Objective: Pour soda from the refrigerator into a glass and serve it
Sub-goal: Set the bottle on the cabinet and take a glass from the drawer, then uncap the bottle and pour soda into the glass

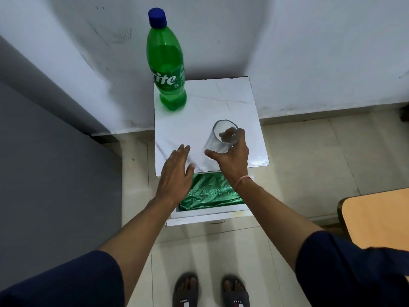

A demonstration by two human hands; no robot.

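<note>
My left hand (174,173) lies flat and open, holding nothing, just beside the grip. My right hand (232,156) wraps the empty glass (218,140) on the small table (243,103). Beyond it the soda bottle (166,63) stands capped, so I judge fetching done; opening, pouring and serving remain.

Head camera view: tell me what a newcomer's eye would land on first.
The tall green soda bottle with its blue cap stands out first, upright at the far left corner of the small white table. Next comes the empty glass, tilted and gripped by the right hand near the table's middle, while the left hand lies open and flat over the near edge.
</note>
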